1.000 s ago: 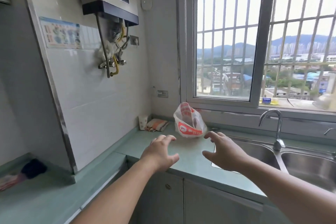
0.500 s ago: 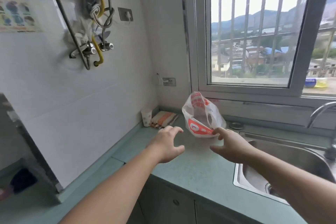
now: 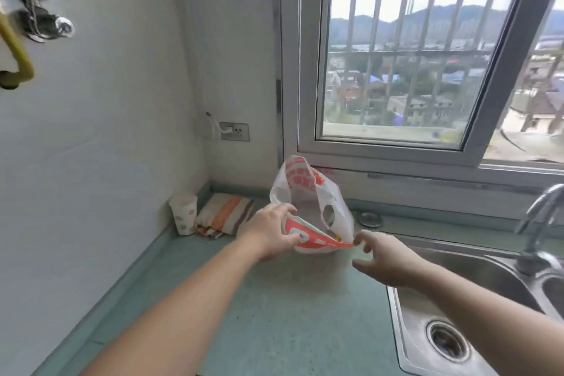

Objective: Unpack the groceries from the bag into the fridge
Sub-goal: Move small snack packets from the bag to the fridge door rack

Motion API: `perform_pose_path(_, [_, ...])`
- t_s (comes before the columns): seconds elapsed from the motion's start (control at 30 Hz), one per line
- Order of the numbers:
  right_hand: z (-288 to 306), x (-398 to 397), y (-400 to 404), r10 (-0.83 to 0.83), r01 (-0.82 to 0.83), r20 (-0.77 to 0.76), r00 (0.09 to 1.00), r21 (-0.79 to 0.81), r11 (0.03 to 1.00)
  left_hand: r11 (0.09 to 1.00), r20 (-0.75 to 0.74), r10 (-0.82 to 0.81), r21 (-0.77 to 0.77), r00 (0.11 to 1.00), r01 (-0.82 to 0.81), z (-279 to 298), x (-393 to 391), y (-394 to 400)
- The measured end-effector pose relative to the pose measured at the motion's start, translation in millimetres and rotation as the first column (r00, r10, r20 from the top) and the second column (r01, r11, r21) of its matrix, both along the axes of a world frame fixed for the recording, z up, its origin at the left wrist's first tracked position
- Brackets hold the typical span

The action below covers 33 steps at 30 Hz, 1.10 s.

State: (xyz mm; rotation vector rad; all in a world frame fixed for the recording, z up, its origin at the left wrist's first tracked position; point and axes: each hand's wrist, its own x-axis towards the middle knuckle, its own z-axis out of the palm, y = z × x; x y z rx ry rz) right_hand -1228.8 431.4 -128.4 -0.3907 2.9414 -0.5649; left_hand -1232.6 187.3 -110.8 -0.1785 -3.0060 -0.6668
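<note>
A white and orange plastic bag (image 3: 311,207) stands on the green countertop (image 3: 274,314) below the window (image 3: 396,55). The left hand (image 3: 270,233) grips its near rim; the right hand (image 3: 381,259) pinches the rim's other end, beside the steel sink (image 3: 433,342).

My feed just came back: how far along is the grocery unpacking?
Barely begun. Nothing looks unpacked: the plastic bag sits on the counter. In hand: left hand and right hand each grip the near rim, stretched between them. Left: taking everything out and into the fridge, which is not in view.
</note>
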Motion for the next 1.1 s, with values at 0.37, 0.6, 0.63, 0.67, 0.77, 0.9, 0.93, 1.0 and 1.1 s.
perform_pose_path(0.37, [-36.9, -88.7, -18.7, -0.115, 0.114, 0.049, 0.992, 0.008, 0.993, 0.988, 0.152, -0.133, 0.093, 0.979, 0.120, -53.9, -114.5, -0.3])
perform_pose_path(0.6, [-67.2, -148.1, -33.6, -0.026, 0.026, 0.000, 1.000, -0.081, 0.996, 0.998, 0.280, -0.063, 0.026, 0.958, 0.058, -74.5, -145.0, 11.3])
perform_pose_path(0.63, [-73.9, -153.2, -38.1, -0.010, 0.010, 0.008, 1.000, -0.082, 0.997, 0.998, 0.286, -0.048, 0.050, 0.957, 0.035, -77.2, -148.6, 16.8])
perform_pose_path(0.67, [-81.8, -158.5, -42.3, 0.013, -0.011, 0.019, 1.000, -0.063, 0.998, 0.997, 0.293, -0.039, 0.071, 0.955, 0.019, -80.9, -151.2, 23.4])
perform_pose_path(0.77, [-105.9, -169.4, -54.5, 0.057, -0.057, 0.058, 0.997, -0.015, 0.998, 0.995, 0.302, -0.056, 0.090, 0.952, 0.030, -97.3, -157.9, 38.1])
perform_pose_path(0.9, [-134.0, -176.5, -65.1, 0.114, -0.112, 0.166, 0.980, -0.016, 0.994, 0.996, 0.252, -0.080, 0.044, 0.964, 0.071, -111.1, -182.0, 35.7])
perform_pose_path(0.93, [-141.6, -179.2, -65.8, 0.142, -0.145, 0.196, 0.970, 0.000, 0.989, 0.996, 0.247, -0.088, 0.039, 0.965, 0.081, -115.7, -191.0, 33.8])
perform_pose_path(1.0, [-154.3, -183.5, -68.3, 0.183, -0.193, 0.244, 0.953, 0.020, 0.981, 0.992, 0.272, -0.120, -0.013, 0.955, 0.129, -128.4, -205.2, 29.0])
perform_pose_path(1.1, [-168.4, -192.1, -75.4, 0.164, -0.175, 0.302, 0.939, 0.009, 0.985, 0.970, 0.328, -0.141, -0.142, 0.934, 0.197, -155.8, -217.3, 15.5])
